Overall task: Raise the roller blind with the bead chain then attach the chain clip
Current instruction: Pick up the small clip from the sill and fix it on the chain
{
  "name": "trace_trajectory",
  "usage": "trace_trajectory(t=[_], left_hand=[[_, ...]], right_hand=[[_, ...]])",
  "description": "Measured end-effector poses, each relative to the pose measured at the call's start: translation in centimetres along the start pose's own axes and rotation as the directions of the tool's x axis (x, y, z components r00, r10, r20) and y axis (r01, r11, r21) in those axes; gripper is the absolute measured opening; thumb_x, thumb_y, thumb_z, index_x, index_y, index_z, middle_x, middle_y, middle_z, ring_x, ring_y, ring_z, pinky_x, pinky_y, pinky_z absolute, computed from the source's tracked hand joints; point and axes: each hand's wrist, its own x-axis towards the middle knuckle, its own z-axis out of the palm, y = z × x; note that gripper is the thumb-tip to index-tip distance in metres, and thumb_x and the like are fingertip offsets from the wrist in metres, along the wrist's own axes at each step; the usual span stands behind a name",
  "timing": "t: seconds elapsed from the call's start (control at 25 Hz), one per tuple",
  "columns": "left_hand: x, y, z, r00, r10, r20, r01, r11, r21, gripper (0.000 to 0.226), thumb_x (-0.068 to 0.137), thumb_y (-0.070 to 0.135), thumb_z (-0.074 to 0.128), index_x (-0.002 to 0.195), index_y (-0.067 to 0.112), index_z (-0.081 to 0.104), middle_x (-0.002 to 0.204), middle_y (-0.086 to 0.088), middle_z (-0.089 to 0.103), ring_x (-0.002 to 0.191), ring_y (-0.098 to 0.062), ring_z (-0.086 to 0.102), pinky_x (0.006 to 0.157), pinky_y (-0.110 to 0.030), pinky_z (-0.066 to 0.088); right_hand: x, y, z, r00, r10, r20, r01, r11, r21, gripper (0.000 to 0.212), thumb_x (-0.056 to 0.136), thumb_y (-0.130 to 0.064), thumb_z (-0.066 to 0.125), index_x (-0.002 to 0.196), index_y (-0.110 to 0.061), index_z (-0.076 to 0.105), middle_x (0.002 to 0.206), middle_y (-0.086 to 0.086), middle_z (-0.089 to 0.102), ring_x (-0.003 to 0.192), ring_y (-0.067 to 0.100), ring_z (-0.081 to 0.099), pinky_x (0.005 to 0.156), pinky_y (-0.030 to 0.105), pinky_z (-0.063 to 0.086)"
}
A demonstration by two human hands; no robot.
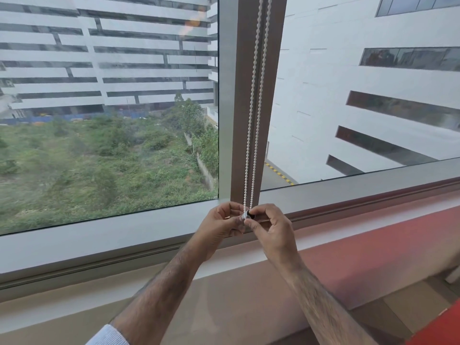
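Bead chain [254, 100], white, hangs as two parallel strands down the front of the brown window mullion [240, 95], running from the top edge of view to the level of the lower window frame [124, 235]. The roller blind itself is out of view; both glass panes are uncovered across the whole picture.

Both hands meet at the bottom end of the chain, just in front of the foot of the mullion. Left hand [221, 221] pinches the chain's lower end from the left, thumb and fingertips closed around it. Right hand [270, 226] pinches from the right, fingertips closed on a small chain clip [247, 215] with a pale body and a dark end. Whether the clip is already locked onto the beads cannot be told; the fingers cover the joint.

Below the hands lies the window sill [373, 245], reddish on the right and pale toward the left. A light sleeve cuff [107, 336] shows on the left forearm. Outside are white buildings [348, 83] and a patch of green scrub [99, 158].
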Motion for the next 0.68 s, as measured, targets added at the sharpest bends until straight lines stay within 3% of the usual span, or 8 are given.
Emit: trace_trajectory(t=[0.16,0.32,0.44,0.52,0.68], left_hand=[[-0.3,-0.2,0.4,0.999,0.029,-0.016,-0.028,0.998,0.063,0.022,0.075,0.016,0.080,0.093,0.024,0.074,0.085,0.001,0.068,0.068,-0.015,0.062,0.086,-0.049,0.050],[-0.7,0.2,0.8,0.999,0.045,0.017,-0.047,0.987,0.152,0.027,0.073,0.022,0.081,0.098,0.028,0.074,0.089,0.002,0.070,0.075,-0.013,0.063,0.078,-0.036,0.052],[-0.9,0.1,0.7,0.995,0.097,0.009,-0.097,0.976,0.194,0.028,0.078,0.019,0.082,0.104,0.022,0.073,0.094,-0.006,0.069,0.088,-0.020,0.061,0.090,-0.043,0.054],[-1.1,0.1,0.9,0.988,0.151,-0.024,-0.144,0.971,0.192,0.028,0.079,0.020,0.082,0.105,0.021,0.074,0.093,-0.010,0.070,0.089,-0.024,0.061,0.090,-0.043,0.052],[-1.1,0.2,1.6,0.965,0.261,0.025,-0.261,0.951,0.166,0.025,0.088,-0.008,0.069,0.106,0.008,0.077,0.118,-0.008,0.071,0.098,-0.020,0.073,0.092,-0.033,0.058]], right_hand=[[-0.1,-0.1,-0.2,0.999,0.023,0.039,-0.021,0.999,-0.047,0.021,0.083,-0.004,0.079,0.099,-0.014,0.070,0.099,0.004,0.072,0.085,0.017,0.074,0.083,0.039,0.062],[0.1,-0.2,-0.7,0.998,0.048,0.050,-0.047,0.999,-0.029,0.024,0.083,0.002,0.075,0.094,-0.018,0.070,0.099,0.005,0.070,0.081,0.013,0.074,0.080,0.030,0.061],[0.2,0.0,-1.1,0.995,0.072,0.062,-0.071,0.997,-0.018,0.024,0.085,0.004,0.073,0.093,-0.019,0.073,0.099,0.005,0.069,0.079,0.011,0.073,0.076,0.020,0.057],[0.0,0.3,-1.1,0.994,0.087,0.073,-0.087,0.996,-0.002,0.023,0.084,0.001,0.075,0.095,-0.020,0.074,0.098,0.003,0.071,0.080,0.010,0.073,0.076,0.017,0.055],[-0.7,0.5,-0.5,0.981,0.182,0.061,-0.190,0.963,0.188,0.025,0.086,-0.008,0.080,0.098,-0.026,0.068,0.087,-0.006,0.079,0.079,0.004,0.074,0.071,0.014,0.055]])
